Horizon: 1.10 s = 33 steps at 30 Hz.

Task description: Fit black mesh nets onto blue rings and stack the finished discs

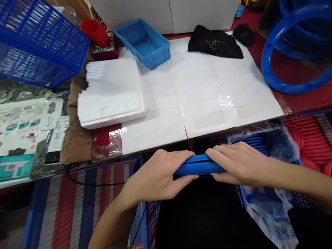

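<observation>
Held edge-on in front of my lap is a blue plastic ring (201,168), with a dark gap running along the seam on its upper side. My left hand (162,174) is closed around its left part, thumb below and fingers on top. On the other side, my right hand (236,164) grips it the same way. Both palms hide much of the ring, so its full outline does not show. Just beyond my hands lies the front edge of the white-covered work table (202,103).
A white foam block (111,93), a blue bin (145,43) and a black cloth (215,41) lie on the table. Larger blue rings (282,83) are at right. A blue crate (280,145) of blue parts and red ribbed pieces (313,141) sit below; a blue basket (41,45) is upper left.
</observation>
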Available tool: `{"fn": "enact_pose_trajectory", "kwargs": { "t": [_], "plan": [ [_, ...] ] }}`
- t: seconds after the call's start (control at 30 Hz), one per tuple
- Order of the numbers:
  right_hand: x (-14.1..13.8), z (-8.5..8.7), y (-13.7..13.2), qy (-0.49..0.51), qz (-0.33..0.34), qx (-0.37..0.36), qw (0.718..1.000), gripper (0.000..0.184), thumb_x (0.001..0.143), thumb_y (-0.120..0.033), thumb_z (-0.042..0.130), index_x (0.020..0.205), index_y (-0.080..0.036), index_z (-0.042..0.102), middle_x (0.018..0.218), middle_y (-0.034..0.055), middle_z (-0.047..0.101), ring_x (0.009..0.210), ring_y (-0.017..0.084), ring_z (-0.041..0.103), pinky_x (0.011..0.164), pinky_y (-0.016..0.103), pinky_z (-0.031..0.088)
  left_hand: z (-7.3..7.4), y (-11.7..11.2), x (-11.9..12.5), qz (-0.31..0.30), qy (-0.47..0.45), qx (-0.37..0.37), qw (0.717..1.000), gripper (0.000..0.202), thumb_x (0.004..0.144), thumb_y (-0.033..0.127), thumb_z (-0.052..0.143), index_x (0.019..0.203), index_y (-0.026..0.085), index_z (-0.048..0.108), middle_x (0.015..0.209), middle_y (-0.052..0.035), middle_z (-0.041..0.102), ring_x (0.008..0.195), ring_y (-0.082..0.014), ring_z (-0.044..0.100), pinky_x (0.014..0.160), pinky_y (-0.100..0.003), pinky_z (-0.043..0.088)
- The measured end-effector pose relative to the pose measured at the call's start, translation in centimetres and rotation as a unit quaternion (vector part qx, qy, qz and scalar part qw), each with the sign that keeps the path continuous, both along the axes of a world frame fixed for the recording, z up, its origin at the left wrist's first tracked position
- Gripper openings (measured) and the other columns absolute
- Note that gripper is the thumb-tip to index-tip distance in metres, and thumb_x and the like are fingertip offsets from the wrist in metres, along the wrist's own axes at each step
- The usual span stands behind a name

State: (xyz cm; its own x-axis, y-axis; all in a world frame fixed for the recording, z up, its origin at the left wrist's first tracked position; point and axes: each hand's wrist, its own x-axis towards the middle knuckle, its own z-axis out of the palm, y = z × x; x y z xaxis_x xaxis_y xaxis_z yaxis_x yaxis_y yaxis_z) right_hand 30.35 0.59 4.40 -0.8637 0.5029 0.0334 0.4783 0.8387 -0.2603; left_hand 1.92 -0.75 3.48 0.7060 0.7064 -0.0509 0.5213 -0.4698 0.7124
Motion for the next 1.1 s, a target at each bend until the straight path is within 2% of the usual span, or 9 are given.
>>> {"fn": "enact_pose_trajectory", "kwargs": {
  "t": [0.1, 0.23, 0.33, 0.5, 0.63, 0.77, 0.9, 1.0, 1.1],
  "plan": [
    [-0.4, 0.0, 0.4, -0.023, 0.009, -0.027, 0.999, 0.027, 0.104, -0.034, 0.064, 0.12, -0.015, 0.054, 0.091, 0.0042, 0.071, 0.071, 0.019, 0.066, 0.055, 0.032, 0.024, -0.1, 0.3, 0.0, 0.01, -0.009, -0.046, 0.999, 0.027, 0.099, 0.035, 0.072, 0.123, 0.023, 0.068, 0.095, 0.002, 0.077, 0.077, -0.0157, 0.072, 0.071, -0.028, 0.049],
    [-0.8, 0.1, 0.6, -0.039, 0.009, -0.018, 0.999, 0.025, 0.104, -0.034, 0.063, 0.118, -0.016, 0.052, 0.089, 0.0035, 0.07, 0.065, 0.018, 0.062, 0.055, 0.033, 0.017, 0.5, 0.7, 0.2, 0.004, 0.016, -0.076, 0.997, 0.022, 0.1, 0.035, 0.069, 0.118, 0.022, 0.07, 0.094, 0.0008, 0.075, 0.079, -0.0168, 0.071, 0.073, -0.028, 0.049],
    [-1.1, 0.1, 0.6, -0.043, 0.013, -0.011, 0.999, 0.024, 0.105, -0.035, 0.061, 0.117, -0.016, 0.052, 0.088, 0.0034, 0.069, 0.064, 0.018, 0.061, 0.055, 0.034, 0.015, 1.5, 1.1, 0.7, -0.005, 0.069, -0.066, 0.995, 0.016, 0.099, 0.034, 0.067, 0.108, 0.021, 0.07, 0.092, -0.0007, 0.075, 0.077, -0.0186, 0.07, 0.069, -0.029, 0.047],
    [-1.4, -0.3, 0.7, -0.042, 0.02, 0.004, 0.999, 0.027, 0.106, -0.037, 0.06, 0.119, -0.015, 0.052, 0.09, 0.0052, 0.07, 0.067, 0.02, 0.063, 0.056, 0.035, 0.016, 2.4, 2.0, 2.2, -0.02, 0.184, -0.005, 0.983, 0.012, 0.086, 0.025, 0.07, 0.081, 0.02, 0.061, 0.073, -0.0006, 0.068, 0.057, -0.0177, 0.059, 0.055, -0.03, 0.035],
    [-1.5, -0.4, 0.8, -0.04, 0.009, 0.001, 0.999, 0.025, 0.104, -0.037, 0.062, 0.115, -0.015, 0.054, 0.088, 0.0053, 0.069, 0.067, 0.02, 0.063, 0.057, 0.034, 0.016, 2.3, 2.9, 2.8, -0.022, 0.178, -0.002, 0.984, 0.016, 0.082, 0.025, 0.074, 0.076, 0.021, 0.06, 0.066, -0.0003, 0.065, 0.053, -0.0176, 0.057, 0.052, -0.029, 0.033],
    [-1.5, -0.3, 1.2, -0.037, -0.013, -0.042, 0.998, 0.02, 0.102, -0.035, 0.065, 0.103, -0.018, 0.056, 0.083, 0.0027, 0.067, 0.061, 0.017, 0.056, 0.057, 0.034, 0.015, 2.3, 3.9, 2.7, -0.024, 0.163, -0.039, 0.986, 0.011, 0.08, 0.025, 0.074, 0.075, 0.021, 0.065, 0.065, 0.0002, 0.067, 0.053, -0.0161, 0.057, 0.053, -0.028, 0.033],
    [-1.2, -0.5, 1.7, 0.0, -0.029, -0.094, 0.995, 0.026, 0.103, -0.043, 0.065, 0.105, -0.018, 0.06, 0.087, 0.0038, 0.069, 0.066, 0.017, 0.059, 0.058, 0.032, 0.019, 1.9, 4.2, 2.1, -0.021, 0.122, -0.068, 0.99, 0.012, 0.082, 0.028, 0.078, 0.078, 0.02, 0.07, 0.065, 0.0026, 0.068, 0.056, -0.0142, 0.059, 0.055, -0.026, 0.033],
    [-1.2, -0.4, 2.1, 0.038, -0.026, -0.18, 0.983, 0.04, 0.104, -0.058, 0.062, 0.111, -0.018, 0.063, 0.091, 0.0042, 0.071, 0.071, 0.018, 0.062, 0.059, 0.03, 0.027, 1.2, 3.6, 1.5, -0.026, 0.065, -0.079, 0.994, 0.023, 0.088, 0.041, 0.083, 0.085, 0.02, 0.074, 0.072, 0.0032, 0.072, 0.062, -0.0128, 0.063, 0.058, -0.024, 0.037],
    [-1.4, 0.4, 2.5, 0.053, -0.04, -0.291, 0.954, 0.037, 0.105, -0.057, 0.063, 0.108, -0.02, 0.067, 0.091, 0.0024, 0.073, 0.074, 0.017, 0.065, 0.062, 0.028, 0.036, 0.8, 2.9, 0.9, -0.038, 0.031, -0.073, 0.996, 0.041, 0.09, 0.06, 0.082, 0.09, 0.019, 0.074, 0.074, 0.0026, 0.072, 0.064, -0.0126, 0.064, 0.059, -0.023, 0.037]
  ]
}}
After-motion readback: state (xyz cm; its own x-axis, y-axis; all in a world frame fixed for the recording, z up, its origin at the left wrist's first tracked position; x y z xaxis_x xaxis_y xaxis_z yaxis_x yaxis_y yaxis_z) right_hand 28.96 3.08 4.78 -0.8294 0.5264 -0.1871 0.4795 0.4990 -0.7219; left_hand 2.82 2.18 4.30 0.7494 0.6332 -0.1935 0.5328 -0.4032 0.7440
